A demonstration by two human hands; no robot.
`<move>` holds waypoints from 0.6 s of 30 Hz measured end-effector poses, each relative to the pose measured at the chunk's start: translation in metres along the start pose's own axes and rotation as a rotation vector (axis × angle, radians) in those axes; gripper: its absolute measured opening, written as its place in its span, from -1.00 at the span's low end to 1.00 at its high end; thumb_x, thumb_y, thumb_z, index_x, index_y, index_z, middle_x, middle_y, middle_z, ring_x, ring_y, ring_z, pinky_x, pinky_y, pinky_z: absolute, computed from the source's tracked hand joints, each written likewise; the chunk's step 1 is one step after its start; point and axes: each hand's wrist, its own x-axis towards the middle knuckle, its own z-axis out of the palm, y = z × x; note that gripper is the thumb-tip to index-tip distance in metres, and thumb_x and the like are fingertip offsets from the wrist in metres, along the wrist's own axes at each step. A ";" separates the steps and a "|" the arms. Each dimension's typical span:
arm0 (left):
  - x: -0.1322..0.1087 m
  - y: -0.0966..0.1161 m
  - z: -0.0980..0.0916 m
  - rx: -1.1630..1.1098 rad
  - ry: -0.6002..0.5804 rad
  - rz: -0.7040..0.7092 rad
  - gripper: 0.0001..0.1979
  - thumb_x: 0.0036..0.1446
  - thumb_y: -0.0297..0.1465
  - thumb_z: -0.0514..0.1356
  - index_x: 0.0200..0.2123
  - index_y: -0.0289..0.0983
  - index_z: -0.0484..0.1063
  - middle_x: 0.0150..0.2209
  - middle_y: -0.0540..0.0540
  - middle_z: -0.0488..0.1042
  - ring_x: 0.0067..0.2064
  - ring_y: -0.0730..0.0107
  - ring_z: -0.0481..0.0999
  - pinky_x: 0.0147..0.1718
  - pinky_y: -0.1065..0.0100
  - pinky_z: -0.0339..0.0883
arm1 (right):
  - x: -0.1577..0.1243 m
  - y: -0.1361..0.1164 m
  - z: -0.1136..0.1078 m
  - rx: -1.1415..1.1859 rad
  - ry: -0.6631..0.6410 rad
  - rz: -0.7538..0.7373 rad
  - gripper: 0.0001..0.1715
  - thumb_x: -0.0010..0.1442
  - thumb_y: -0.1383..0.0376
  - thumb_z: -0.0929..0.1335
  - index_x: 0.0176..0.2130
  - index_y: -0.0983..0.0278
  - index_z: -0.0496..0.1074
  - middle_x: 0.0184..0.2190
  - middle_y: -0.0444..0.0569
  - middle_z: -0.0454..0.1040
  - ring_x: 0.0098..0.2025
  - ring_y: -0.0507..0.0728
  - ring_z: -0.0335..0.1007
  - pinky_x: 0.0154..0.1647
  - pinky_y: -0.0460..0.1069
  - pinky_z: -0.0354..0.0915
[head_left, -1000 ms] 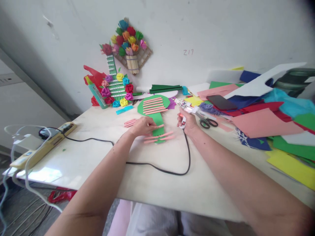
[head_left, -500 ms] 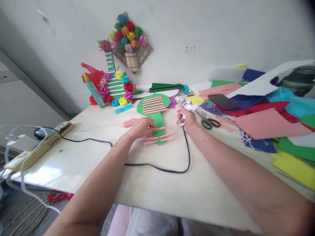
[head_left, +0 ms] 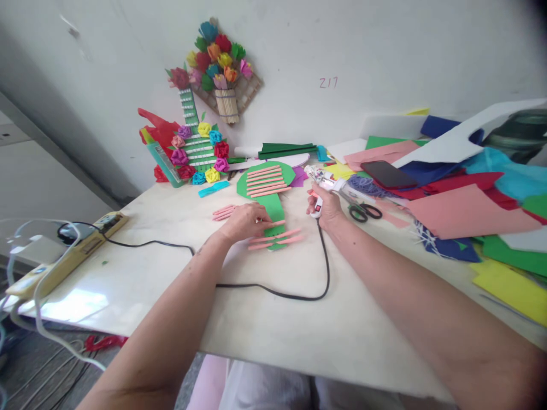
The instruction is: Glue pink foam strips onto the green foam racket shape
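A green paper cutout (head_left: 273, 208), round at the far end with a narrow neck towards me, lies on the table. Several pink rolled paper sticks (head_left: 267, 181) run in rows across its round part. My left hand (head_left: 252, 219) is closed on a pink paper stick (head_left: 277, 224) at the neck; its fingertips are partly hidden. More pink sticks (head_left: 294, 240), slightly blurred, cross the neck's near end. Another small bunch of pink sticks (head_left: 223, 212) lies left of the neck. My right hand (head_left: 325, 205) grips a white glue gun (head_left: 318, 208), away from the cutout on its right.
The glue gun's black cord (head_left: 273, 291) loops across the table to a power strip (head_left: 68, 256) at left. Scissors (head_left: 364, 212), a phone (head_left: 388, 175) and coloured paper sheets (head_left: 465, 212) lie to the right. Paper-flower crafts (head_left: 200, 151) and a glue bottle (head_left: 164, 165) stand behind.
The whole view has shifted slightly. Both hands keep nearly the same place and grip, and the sticks lie as before.
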 end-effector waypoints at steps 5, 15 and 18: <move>0.000 0.001 0.001 0.026 0.004 0.005 -0.80 0.03 -0.30 0.12 -0.48 -0.24 0.50 -0.49 -0.03 0.43 -0.37 0.44 0.35 -0.41 0.46 0.16 | 0.001 0.001 -0.001 -0.003 -0.010 -0.005 -0.60 -0.12 0.04 0.40 -0.53 0.31 0.28 -0.79 -0.25 0.24 -0.84 -0.09 0.06 -0.83 -0.13 0.16; -0.001 0.002 0.002 0.069 0.022 0.024 -0.81 0.03 -0.33 0.13 -0.50 -0.26 0.50 -0.48 -0.05 0.44 -0.37 0.43 0.37 -0.41 0.45 0.18 | 0.001 0.002 -0.002 -0.011 -0.013 -0.008 -0.61 -0.12 0.05 0.40 -0.52 0.31 0.28 -0.78 -0.25 0.24 -0.84 -0.09 0.06 -0.82 -0.13 0.16; -0.001 0.001 0.002 0.078 0.018 0.041 -0.82 0.03 -0.35 0.12 -0.49 -0.25 0.51 -0.48 -0.05 0.45 -0.38 0.43 0.37 -0.40 0.44 0.19 | 0.002 0.003 -0.003 -0.012 -0.015 -0.009 -0.62 -0.11 0.06 0.39 -0.52 0.30 0.28 -0.78 -0.25 0.24 -0.83 -0.09 0.06 -0.82 -0.13 0.16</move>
